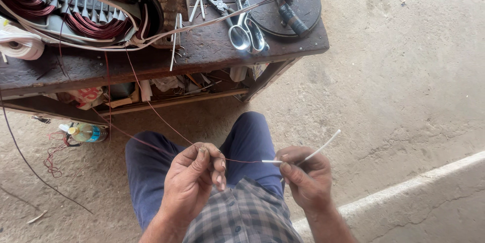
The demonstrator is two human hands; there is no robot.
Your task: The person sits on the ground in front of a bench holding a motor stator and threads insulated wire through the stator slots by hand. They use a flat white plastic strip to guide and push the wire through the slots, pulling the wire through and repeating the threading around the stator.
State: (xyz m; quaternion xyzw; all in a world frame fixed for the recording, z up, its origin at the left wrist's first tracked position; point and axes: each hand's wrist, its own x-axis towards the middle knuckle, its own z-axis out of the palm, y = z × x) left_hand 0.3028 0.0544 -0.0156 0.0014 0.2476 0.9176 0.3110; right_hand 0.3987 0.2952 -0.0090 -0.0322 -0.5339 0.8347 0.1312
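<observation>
Head view: seated person feeding a thin copper wire into a white sleeve, workbench ahead.

The left hand (194,175) is closed, fingertips pinching the copper wire (242,161) so that a short stiff length runs straight toward the right hand (305,177). The right hand is pressed together, thumb and fingers gripping the white sleeve (318,149) near its open end, which keeps the mouth steady and in line with the wire; the free end angles up and away to the right. The wire tip sits at or just inside the sleeve mouth; which, I cannot tell. Both hands are held above the lap, close to the body. The wire trails back to the motor winding (76,10) on the wooden workbench (212,51). Scissors (246,33) and pliers (220,3) lie on the bench, well apart from the hands.
</observation>
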